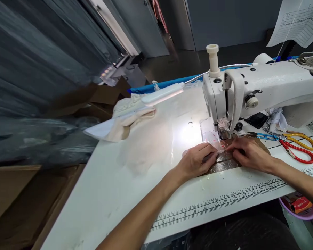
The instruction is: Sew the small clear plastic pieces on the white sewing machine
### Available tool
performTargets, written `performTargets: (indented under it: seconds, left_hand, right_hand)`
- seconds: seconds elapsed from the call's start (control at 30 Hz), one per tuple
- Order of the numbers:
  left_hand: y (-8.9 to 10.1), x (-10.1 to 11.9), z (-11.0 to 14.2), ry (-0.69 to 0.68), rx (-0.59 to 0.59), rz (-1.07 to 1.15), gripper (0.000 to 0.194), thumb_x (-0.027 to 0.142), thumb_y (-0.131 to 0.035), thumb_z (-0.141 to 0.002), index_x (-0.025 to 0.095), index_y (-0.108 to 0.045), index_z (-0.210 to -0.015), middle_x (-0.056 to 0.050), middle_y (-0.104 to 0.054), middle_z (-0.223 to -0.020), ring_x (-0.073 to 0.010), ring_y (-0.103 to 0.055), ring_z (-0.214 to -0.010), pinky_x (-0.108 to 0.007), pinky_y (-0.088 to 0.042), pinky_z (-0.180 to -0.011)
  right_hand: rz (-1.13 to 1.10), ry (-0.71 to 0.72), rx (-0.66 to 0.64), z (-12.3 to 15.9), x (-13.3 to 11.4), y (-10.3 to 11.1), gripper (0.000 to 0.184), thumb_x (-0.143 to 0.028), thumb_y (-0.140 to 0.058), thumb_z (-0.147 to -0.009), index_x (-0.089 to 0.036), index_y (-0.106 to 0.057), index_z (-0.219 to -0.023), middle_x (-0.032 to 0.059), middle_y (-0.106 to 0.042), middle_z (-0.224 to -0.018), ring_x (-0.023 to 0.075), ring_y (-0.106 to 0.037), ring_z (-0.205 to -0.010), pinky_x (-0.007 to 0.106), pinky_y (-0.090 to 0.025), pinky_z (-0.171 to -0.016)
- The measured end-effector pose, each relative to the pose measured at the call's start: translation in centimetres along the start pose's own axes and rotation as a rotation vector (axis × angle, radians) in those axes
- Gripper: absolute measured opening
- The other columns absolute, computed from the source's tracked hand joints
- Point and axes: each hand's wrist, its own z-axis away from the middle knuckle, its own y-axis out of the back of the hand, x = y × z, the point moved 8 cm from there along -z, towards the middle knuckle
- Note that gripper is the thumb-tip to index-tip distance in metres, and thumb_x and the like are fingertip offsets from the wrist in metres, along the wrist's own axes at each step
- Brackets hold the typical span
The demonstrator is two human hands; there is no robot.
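Sheer fabric (220,148) with small reddish marks — lying between both hands, just short of the needle end of the white sewing machine (268,81), over a brown sheet (231,165) on the table (130,198). Hard to tell where it ends, being so see-through under the lamp's glare.

Left hand (198,158): thumb and forefinger drawn together on the near left edge, apparently pinching it. Right hand (251,153): forefinger reaching the other side, thumb a little apart; cannot tell whether gripping or only pressing.

By the look of it, lining up the piece in front of the needle. Next, probably calls for keeping it flat and square, then easing it forward evenly — with fingertips well back from the needle. Could pucker or slip, being so thin.

On the left, a broad stretch of bare white table, good for sliding or turning work, with folded cream cloth (137,119) well off at the far left edge. Tighter on the right: blue snips (268,137) just beyond the right hand, and scissors (289,151) with red and yellow handles lying past its wrist. Towards the near edge, a printed ruler (221,204) running under the right forearm, with only a narrow strip of table beyond.
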Motion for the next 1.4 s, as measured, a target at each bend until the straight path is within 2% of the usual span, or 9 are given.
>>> performTargets:
  seconds: [0.1, 0.23, 0.5, 0.6, 0.7, 0.87, 1.1, 1.27, 1.4]
  left_hand:
    - [-0.1, 0.2, 0.1, -0.018, -0.002, -0.003, 0.018, 0.019, -0.048, -0.098, 0.015, -0.06, -0.085, -0.001, -0.064, -0.074, -0.0099, -0.058, -0.062, -0.022, -0.05, -0.054]
    - [0.3, 1.8, 0.0, -0.198, 0.033, -0.178, 0.017, 0.015, -0.049, -0.097, 0.014, -0.062, -0.087, -0.005, -0.068, -0.082, -0.0128, -0.061, -0.068, -0.027, -0.052, -0.059]
    - [-0.2, 2.5, 0.4, -0.29, -0.013, -0.209, 0.012, 0.012, -0.052, -0.095, 0.014, -0.063, -0.089, -0.004, -0.073, -0.091, -0.0147, -0.064, -0.073, -0.03, -0.051, -0.063]
    - [-0.2, 2.5, 0.4, -0.291, -0.012, -0.209, 0.01, 0.013, -0.054, -0.094, 0.014, -0.063, -0.091, -0.004, -0.073, -0.092, -0.0144, -0.064, -0.074, -0.029, -0.052, -0.063]
    - [0.0, 2.6, 0.3, -0.303, 0.012, -0.216, 0.012, 0.013, -0.052, -0.095, 0.014, -0.064, -0.092, -0.006, -0.072, -0.094, -0.014, -0.064, -0.072, -0.03, -0.052, -0.061]
    - [0.2, 2.7, 0.4, -0.329, 0.048, -0.224, 0.011, 0.01, -0.053, -0.091, 0.014, -0.062, -0.086, -0.007, -0.073, -0.093, -0.0147, -0.062, -0.069, -0.031, -0.051, -0.06]
    - [0.1, 2.9, 0.5, -0.359, 0.056, -0.234, 0.01, 0.01, -0.055, -0.09, 0.014, -0.063, -0.085, -0.006, -0.073, -0.093, -0.016, -0.066, -0.077, -0.031, -0.054, -0.066]
    - [0.1, 2.8, 0.6, -0.35, 0.058, -0.228, 0.01, 0.011, -0.055, -0.091, 0.014, -0.065, -0.088, -0.007, -0.074, -0.092, -0.0152, -0.067, -0.075, -0.03, -0.055, -0.065]
    - [0.0, 2.7, 0.6, -0.336, 0.046, -0.229, 0.013, 0.011, -0.053, -0.093, 0.015, -0.065, -0.089, -0.005, -0.074, -0.092, -0.0141, -0.067, -0.074, -0.03, -0.056, -0.064]
  right_hand:
    - [0.078, 0.138, -0.044, 1.4, -1.0, -1.4, 0.041, -0.013, -0.047, -0.085, -0.019, -0.07, -0.118, 0.01, -0.065, -0.1, 0.0189, -0.062, -0.086, 0.034, -0.052, -0.078]
    - [0.207, 0.201, -0.086, 2.0, -2.0, -2.4, 0.043, -0.011, -0.047, -0.084, -0.019, -0.069, -0.121, 0.0119, -0.061, -0.099, 0.0212, -0.057, -0.089, 0.035, -0.051, -0.075]
    - [0.085, 0.135, -0.198, 0.2, -0.4, -1.0, 0.04, -0.017, -0.05, -0.087, -0.03, -0.071, -0.119, 0.0071, -0.064, -0.111, 0.0189, -0.061, -0.093, 0.032, -0.05, -0.081]
    - [0.188, 0.032, -0.224, -1.3, 0.9, -0.8, 0.041, -0.025, -0.048, -0.092, -0.029, -0.064, -0.13, 0.0082, -0.066, -0.113, 0.0183, -0.063, -0.081, 0.031, -0.049, -0.071]
    - [0.305, 0.03, -0.265, -1.9, 0.8, -1.2, 0.043, -0.027, -0.045, -0.095, -0.028, -0.061, -0.134, 0.0102, -0.066, -0.115, 0.0176, -0.06, -0.075, 0.03, -0.046, -0.064]
    - [0.431, 0.046, -0.235, -1.7, -0.1, -1.4, 0.042, -0.027, -0.042, -0.097, -0.024, -0.058, -0.135, 0.0141, -0.062, -0.118, 0.0197, -0.058, -0.08, 0.031, -0.044, -0.064]
    - [0.559, 0.015, -0.294, -1.7, -0.6, -2.2, 0.037, -0.019, -0.042, -0.096, -0.018, -0.058, -0.129, 0.0171, -0.062, -0.113, 0.0256, -0.059, -0.094, 0.032, -0.046, -0.066]
    - [0.391, 0.041, -0.187, -1.1, 0.0, -1.7, 0.041, -0.022, -0.041, -0.097, -0.021, -0.056, -0.135, 0.0146, -0.061, -0.114, 0.0236, -0.06, -0.093, 0.036, -0.051, -0.076]
    - [0.265, 0.058, -0.108, -0.4, 0.9, -1.0, 0.038, -0.026, -0.042, -0.096, -0.027, -0.065, -0.127, 0.0096, -0.061, -0.112, 0.0193, -0.061, -0.088, 0.032, -0.051, -0.075]
